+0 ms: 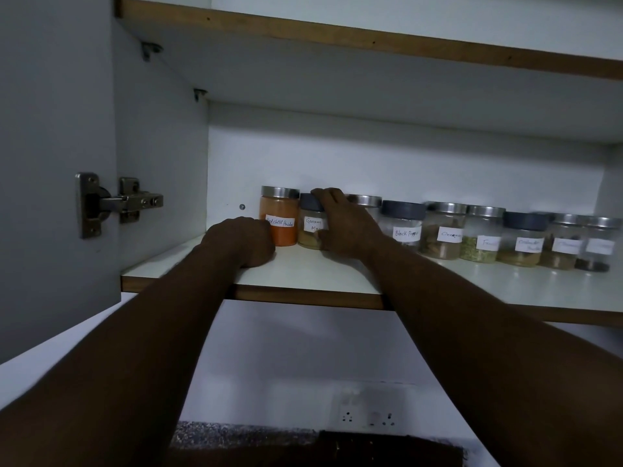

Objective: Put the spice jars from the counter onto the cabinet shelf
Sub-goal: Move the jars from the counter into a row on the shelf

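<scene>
On the shelf (320,273), the right hand (347,227) grips the garam masala jar (312,232).

A home kitchen: a row of hand-labelled spice jars (441,230) stands along the back of a white cabinet shelf (303,268), a door hinge (118,203) left of it, a wall socket (367,416) and speckled counter (236,434) below it.

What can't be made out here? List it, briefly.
Head view only:
1. Steel-lidded jar: label and contents hidden behind the right grip.
2. Garam masala jar: label's end covered by that grip.
3. Rightmost jar: label blurred, unreadable.
4. Counter: dark, mostly blocked by the forearms, cut off by the bottom edge.
</scene>
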Demonstrator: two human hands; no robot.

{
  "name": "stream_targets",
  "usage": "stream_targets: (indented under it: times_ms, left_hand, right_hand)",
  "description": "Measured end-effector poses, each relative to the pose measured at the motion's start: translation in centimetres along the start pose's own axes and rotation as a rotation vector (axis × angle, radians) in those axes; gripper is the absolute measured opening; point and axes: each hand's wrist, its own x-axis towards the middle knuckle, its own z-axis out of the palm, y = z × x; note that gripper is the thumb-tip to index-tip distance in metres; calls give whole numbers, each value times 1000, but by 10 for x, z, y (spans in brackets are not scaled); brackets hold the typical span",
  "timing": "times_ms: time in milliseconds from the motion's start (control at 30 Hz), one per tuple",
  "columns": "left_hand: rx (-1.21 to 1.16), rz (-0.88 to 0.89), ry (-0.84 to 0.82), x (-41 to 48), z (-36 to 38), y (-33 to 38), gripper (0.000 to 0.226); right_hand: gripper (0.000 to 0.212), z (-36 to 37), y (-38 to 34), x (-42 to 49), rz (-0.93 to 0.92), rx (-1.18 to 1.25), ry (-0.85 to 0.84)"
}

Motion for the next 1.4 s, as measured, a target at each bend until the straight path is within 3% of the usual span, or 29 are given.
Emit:
stream_targets:
  times_ms: [200, 433, 567, 667, 733, 800, 867, 1033, 1167, 1267, 1400]
  left_hand:
    - [-36, -7, 33, 0, 1, -1, 42]
    - [9, 103, 201, -5, -2, 5, 23]
    - [-5, 157, 195, -7, -5, 8, 20]
    - [14, 165, 134, -10, -5, 8, 28]
    - [24, 131, 71, -12, -4, 9, 36]
    - [11, 86, 28, -15, -4, 9, 42]
    - [19, 50, 0, -20, -6, 10, 44]
    - [20, 23, -47, -33, -10, 20, 40]
    - [-21, 41, 37, -51, -14, 30, 32]
    - [-25, 138, 96, -70, -12, 42, 28]
    - [227, 287, 264, -100, 2, 70, 33]
  right_hand:
    - [97, 0, -1, -1, 11, -14, -5]
    - [100, -9, -4, -4, 83, -2, 38]
    - [88, -19, -11, -9, 135, 3, 121]
    - [61, -24, -20, -19, 125, 3, 206]
    - [46, -22, -24, -29, 99, 54, 94]
    - [43, -20, -28, -39, 79, 34, -166]
    - [43, -21, -30, -46, 82, -14, -307]
    - [38, -42, -35, -66, 67, -54, -341]
    - [42, -63, -44, -87, 116, 11, -389]
    - [45, -75, -52, -102, 71, -90, -435]
    - [47, -75, -57, -124, 132, -78, -412]
